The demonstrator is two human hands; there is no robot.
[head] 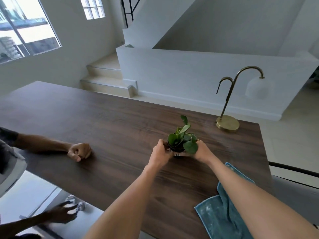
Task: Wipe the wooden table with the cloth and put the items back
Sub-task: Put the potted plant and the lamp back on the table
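A small potted plant (183, 138) with round green leaves stands on the dark wooden table (107, 121), right of its middle. My left hand (160, 152) grips the pot's left side and my right hand (202, 150) grips its right side. The pot's base is mostly hidden by my fingers. A blue cloth (219, 213) lies crumpled at the table's near right edge, partly under my right forearm.
A brass lamp (227, 123) with a white shade stands at the table's far right corner. Another person's fist (79, 151) rests on the table at the left; their other hand (63, 213) hangs below the near edge. Stairs and a white wall lie beyond.
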